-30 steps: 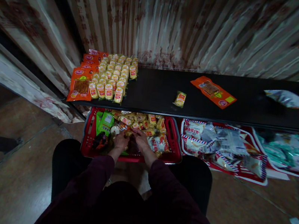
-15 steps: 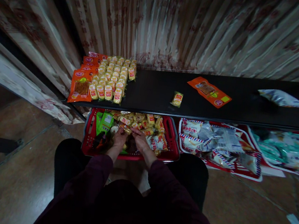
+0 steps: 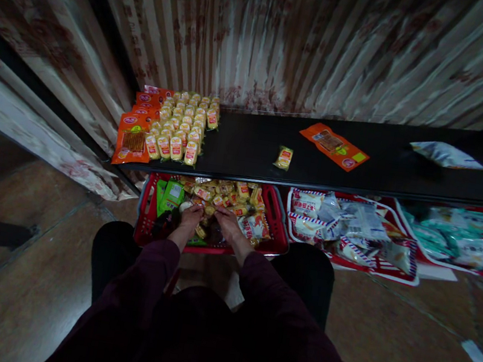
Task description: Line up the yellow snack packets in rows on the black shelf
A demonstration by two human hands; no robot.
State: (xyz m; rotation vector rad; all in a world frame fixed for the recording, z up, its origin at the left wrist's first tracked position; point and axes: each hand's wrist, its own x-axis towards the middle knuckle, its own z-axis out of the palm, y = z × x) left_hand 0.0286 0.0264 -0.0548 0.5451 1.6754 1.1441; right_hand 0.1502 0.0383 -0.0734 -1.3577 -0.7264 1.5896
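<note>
Both hands are low inside a red basket (image 3: 281, 241) filled with wrapped snacks. My left hand (image 3: 190, 217) has its fingers curled against the small yellow snack packs (image 3: 208, 211) lying between the hands. On the other side of those packs, my right hand (image 3: 227, 223) is bent inward, with its fingertips closed on them. Dim light blurs the exact grip. Green packets (image 3: 172, 196) lie left of my left hand. A white-and-red packet (image 3: 256, 226) is just right of my right hand.
Above the basket runs a black shelf (image 3: 247, 145). It carries rows of yellow packs (image 3: 183, 123), orange packets (image 3: 133, 138), a single yellow pack (image 3: 283, 158), a lone orange packet (image 3: 333, 147) and a silvery bag (image 3: 447, 155). More filled baskets (image 3: 410, 272) stand to the right.
My hands have moved slightly apart, and more yellow packs show between them. The whole view has shifted a little; the things on the shelf lie as before.
</note>
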